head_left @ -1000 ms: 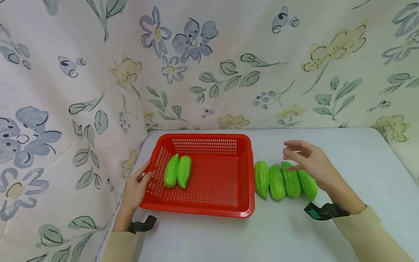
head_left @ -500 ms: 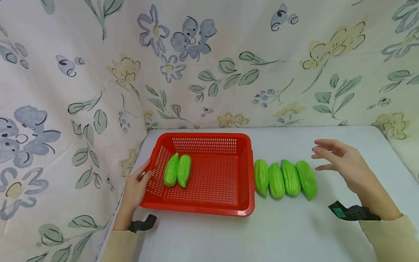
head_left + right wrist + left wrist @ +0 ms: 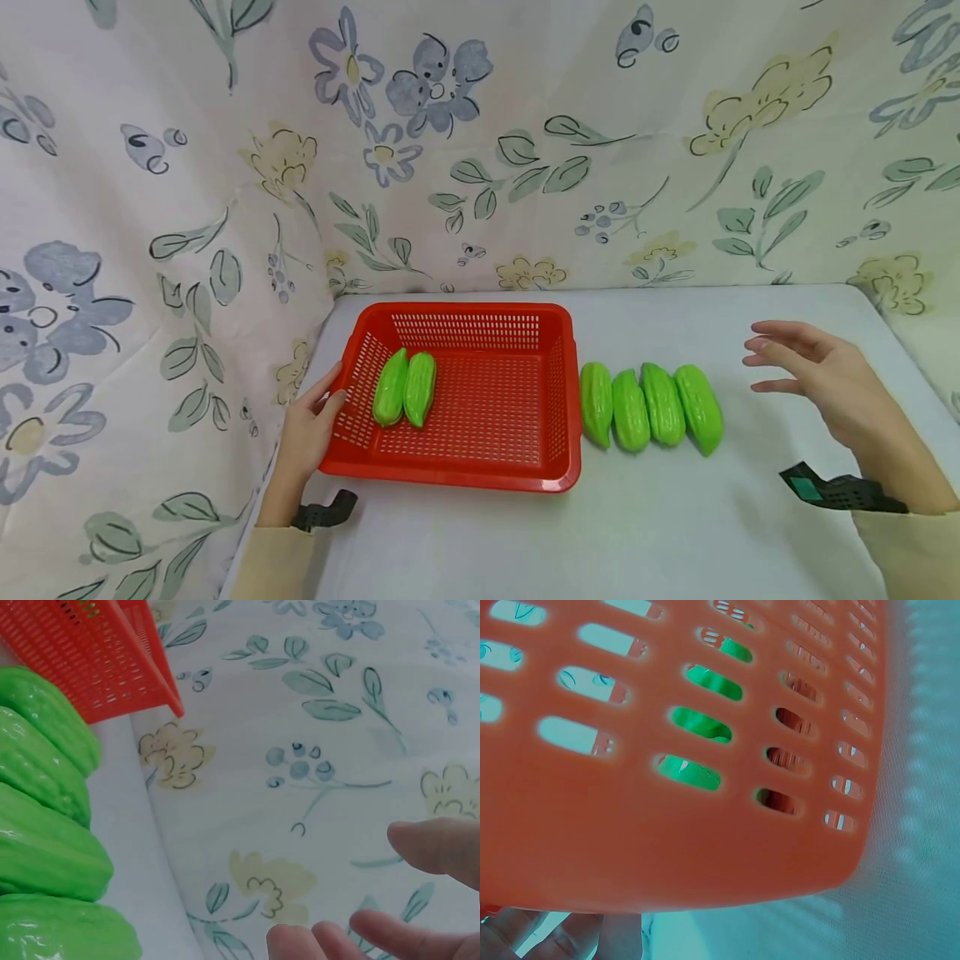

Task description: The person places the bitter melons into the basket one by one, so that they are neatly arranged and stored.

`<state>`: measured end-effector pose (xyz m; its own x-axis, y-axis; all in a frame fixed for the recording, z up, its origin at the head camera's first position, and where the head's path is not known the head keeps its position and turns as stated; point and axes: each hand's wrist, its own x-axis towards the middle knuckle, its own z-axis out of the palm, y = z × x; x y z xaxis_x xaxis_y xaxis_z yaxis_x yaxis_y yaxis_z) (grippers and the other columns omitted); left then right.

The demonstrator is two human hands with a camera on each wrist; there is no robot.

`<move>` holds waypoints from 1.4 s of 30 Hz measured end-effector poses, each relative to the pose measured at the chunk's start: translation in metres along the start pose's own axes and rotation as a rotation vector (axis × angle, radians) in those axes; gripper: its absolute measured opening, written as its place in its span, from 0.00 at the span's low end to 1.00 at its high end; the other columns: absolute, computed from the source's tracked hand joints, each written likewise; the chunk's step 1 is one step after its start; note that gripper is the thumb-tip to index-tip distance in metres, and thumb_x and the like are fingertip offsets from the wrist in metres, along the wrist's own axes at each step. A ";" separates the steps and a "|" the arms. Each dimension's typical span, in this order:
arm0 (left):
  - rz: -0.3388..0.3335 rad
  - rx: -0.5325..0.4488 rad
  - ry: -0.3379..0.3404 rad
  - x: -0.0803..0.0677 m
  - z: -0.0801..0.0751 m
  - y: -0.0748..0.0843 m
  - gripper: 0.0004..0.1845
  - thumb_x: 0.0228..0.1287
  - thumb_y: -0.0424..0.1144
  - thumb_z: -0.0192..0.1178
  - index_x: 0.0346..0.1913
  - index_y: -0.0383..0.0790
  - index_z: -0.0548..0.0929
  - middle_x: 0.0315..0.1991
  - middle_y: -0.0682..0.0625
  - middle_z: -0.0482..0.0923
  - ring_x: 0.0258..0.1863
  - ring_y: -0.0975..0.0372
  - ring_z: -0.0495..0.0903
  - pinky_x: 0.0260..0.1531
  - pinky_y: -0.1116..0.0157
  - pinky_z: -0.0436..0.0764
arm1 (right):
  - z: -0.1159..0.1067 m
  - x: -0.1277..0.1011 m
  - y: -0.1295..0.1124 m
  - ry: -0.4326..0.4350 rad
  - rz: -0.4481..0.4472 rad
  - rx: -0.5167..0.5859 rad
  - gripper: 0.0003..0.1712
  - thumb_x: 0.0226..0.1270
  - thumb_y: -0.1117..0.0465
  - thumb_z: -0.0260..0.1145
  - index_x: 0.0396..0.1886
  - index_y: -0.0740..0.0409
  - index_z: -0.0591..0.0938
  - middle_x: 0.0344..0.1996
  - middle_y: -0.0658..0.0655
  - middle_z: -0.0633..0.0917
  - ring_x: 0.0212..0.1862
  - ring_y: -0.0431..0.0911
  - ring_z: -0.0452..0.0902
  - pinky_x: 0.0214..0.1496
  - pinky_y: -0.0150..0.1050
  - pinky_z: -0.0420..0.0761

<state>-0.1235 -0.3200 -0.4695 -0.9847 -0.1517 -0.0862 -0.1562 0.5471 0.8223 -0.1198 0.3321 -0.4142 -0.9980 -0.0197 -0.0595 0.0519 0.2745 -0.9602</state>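
A red plastic basket [image 3: 480,479] stands on the table with two bright green, ridged bitter melons [image 3: 420,390] lying side by side at its left end. My left hand [image 3: 306,429] holds the basket's left rim; in the left wrist view its fingers [image 3: 619,936] show at the rim edge, beside the slotted wall. Several more green bitter melons [image 3: 632,410] lie in a row just right of the basket. To the right of that row, my right hand [image 3: 825,375] hovers above the table with nothing in it. Its fingers are loosely bent and apart in the right wrist view.
A white-covered table [image 3: 465,550] carries everything. Behind it and along its left side hangs a floral-print cloth [image 3: 480,225]. The basket's right wall stands close beside the nearest loose bitter melon.
My right hand has moved right, from above the row of bitter melons to beyond its right end. My left hand stays at the basket's rim, and the bitter melons lie as before.
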 end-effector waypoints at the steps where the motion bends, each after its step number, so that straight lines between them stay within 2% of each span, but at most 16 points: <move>1: -0.002 -0.003 -0.002 0.000 0.000 0.000 0.28 0.82 0.50 0.50 0.80 0.61 0.66 0.72 0.38 0.74 0.51 0.46 0.84 0.36 0.67 0.89 | 0.001 0.000 0.001 -0.003 0.000 -0.008 0.15 0.80 0.63 0.61 0.59 0.43 0.79 0.46 0.36 0.87 0.43 0.34 0.87 0.37 0.37 0.90; 5: -0.007 -0.016 -0.010 0.000 -0.001 0.001 0.28 0.82 0.50 0.50 0.80 0.60 0.65 0.72 0.38 0.73 0.51 0.48 0.84 0.36 0.66 0.89 | 0.006 0.003 0.007 -0.038 0.023 -0.075 0.15 0.80 0.61 0.61 0.59 0.38 0.77 0.46 0.33 0.85 0.44 0.31 0.85 0.39 0.36 0.89; 7: -0.008 -0.019 -0.009 0.000 -0.001 0.001 0.28 0.82 0.50 0.51 0.80 0.60 0.65 0.72 0.37 0.73 0.51 0.48 0.85 0.36 0.66 0.89 | 0.009 0.004 0.011 -0.049 0.039 -0.132 0.14 0.81 0.58 0.61 0.61 0.40 0.76 0.46 0.31 0.84 0.44 0.30 0.84 0.40 0.36 0.90; 9: -0.011 -0.013 -0.006 0.000 0.000 0.001 0.28 0.82 0.50 0.50 0.80 0.60 0.65 0.72 0.38 0.73 0.51 0.48 0.85 0.36 0.66 0.89 | 0.013 0.005 0.015 -0.060 0.053 -0.190 0.18 0.81 0.55 0.61 0.66 0.47 0.75 0.45 0.29 0.82 0.44 0.27 0.82 0.40 0.36 0.90; 12: -0.018 -0.009 -0.005 0.001 0.000 0.000 0.28 0.81 0.50 0.50 0.80 0.61 0.65 0.72 0.39 0.73 0.52 0.46 0.84 0.36 0.65 0.90 | 0.019 0.008 0.020 -0.075 0.071 -0.265 0.29 0.81 0.51 0.60 0.73 0.62 0.70 0.43 0.28 0.81 0.43 0.24 0.80 0.41 0.36 0.90; 14: -0.023 -0.009 -0.004 0.001 0.000 0.000 0.28 0.81 0.50 0.50 0.80 0.62 0.65 0.73 0.39 0.73 0.52 0.46 0.84 0.36 0.65 0.90 | 0.022 0.010 0.023 -0.083 0.086 -0.304 0.34 0.82 0.49 0.58 0.75 0.68 0.66 0.47 0.35 0.82 0.43 0.22 0.79 0.41 0.37 0.90; 16: -0.025 -0.013 -0.005 0.001 0.000 0.000 0.28 0.81 0.50 0.50 0.80 0.62 0.65 0.73 0.39 0.73 0.52 0.46 0.84 0.37 0.64 0.90 | 0.025 0.012 0.026 -0.092 0.108 -0.329 0.37 0.82 0.47 0.57 0.76 0.69 0.65 0.53 0.48 0.83 0.42 0.21 0.78 0.42 0.39 0.90; 18: -0.025 -0.016 -0.006 0.001 0.000 0.000 0.28 0.81 0.50 0.50 0.80 0.62 0.65 0.73 0.39 0.73 0.53 0.45 0.84 0.37 0.64 0.90 | 0.027 0.014 0.029 -0.101 0.132 -0.351 0.39 0.82 0.45 0.56 0.77 0.70 0.64 0.60 0.62 0.81 0.45 0.27 0.79 0.43 0.40 0.90; 20: -0.024 -0.017 -0.005 0.001 0.000 0.000 0.28 0.81 0.50 0.50 0.80 0.62 0.65 0.73 0.39 0.73 0.53 0.45 0.84 0.37 0.64 0.90 | 0.030 0.016 0.033 -0.112 0.152 -0.369 0.40 0.82 0.43 0.56 0.77 0.70 0.64 0.65 0.73 0.75 0.50 0.38 0.82 0.43 0.40 0.90; 23: -0.022 -0.014 0.000 0.001 0.000 -0.001 0.28 0.81 0.50 0.50 0.80 0.62 0.65 0.72 0.39 0.73 0.52 0.46 0.84 0.36 0.65 0.90 | 0.033 0.020 0.040 -0.127 0.169 -0.395 0.42 0.82 0.42 0.56 0.77 0.71 0.63 0.67 0.78 0.72 0.57 0.60 0.80 0.41 0.37 0.89; 25: -0.021 -0.016 0.001 0.001 0.000 -0.001 0.28 0.81 0.50 0.50 0.80 0.62 0.65 0.72 0.39 0.74 0.52 0.46 0.85 0.36 0.65 0.90 | 0.036 0.022 0.045 -0.140 0.177 -0.405 0.42 0.82 0.42 0.56 0.77 0.71 0.63 0.67 0.79 0.71 0.61 0.68 0.76 0.40 0.36 0.88; 30: -0.021 -0.031 -0.005 0.001 0.000 0.000 0.28 0.81 0.50 0.51 0.80 0.62 0.65 0.72 0.39 0.73 0.51 0.47 0.85 0.36 0.65 0.90 | 0.041 0.025 0.054 -0.167 0.198 -0.406 0.42 0.81 0.43 0.57 0.77 0.72 0.63 0.67 0.79 0.71 0.61 0.68 0.75 0.42 0.38 0.89; 35: -0.025 -0.034 -0.013 0.000 -0.001 0.001 0.28 0.81 0.50 0.50 0.80 0.62 0.64 0.74 0.39 0.71 0.55 0.45 0.84 0.38 0.64 0.90 | 0.044 0.026 0.058 -0.181 0.187 -0.407 0.42 0.81 0.44 0.58 0.77 0.72 0.63 0.66 0.80 0.72 0.59 0.68 0.77 0.43 0.43 0.90; 42: -0.037 -0.030 -0.018 0.000 -0.001 0.003 0.28 0.81 0.50 0.50 0.81 0.62 0.64 0.75 0.39 0.71 0.57 0.43 0.82 0.39 0.64 0.90 | 0.047 0.027 0.061 -0.199 0.192 -0.436 0.43 0.80 0.43 0.60 0.78 0.70 0.63 0.67 0.82 0.69 0.65 0.76 0.71 0.45 0.49 0.90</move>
<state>-0.1240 -0.3197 -0.4666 -0.9795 -0.1561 -0.1271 -0.1906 0.5161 0.8350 -0.1423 0.3035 -0.4875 -0.9437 -0.1010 -0.3149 0.1712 0.6656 -0.7264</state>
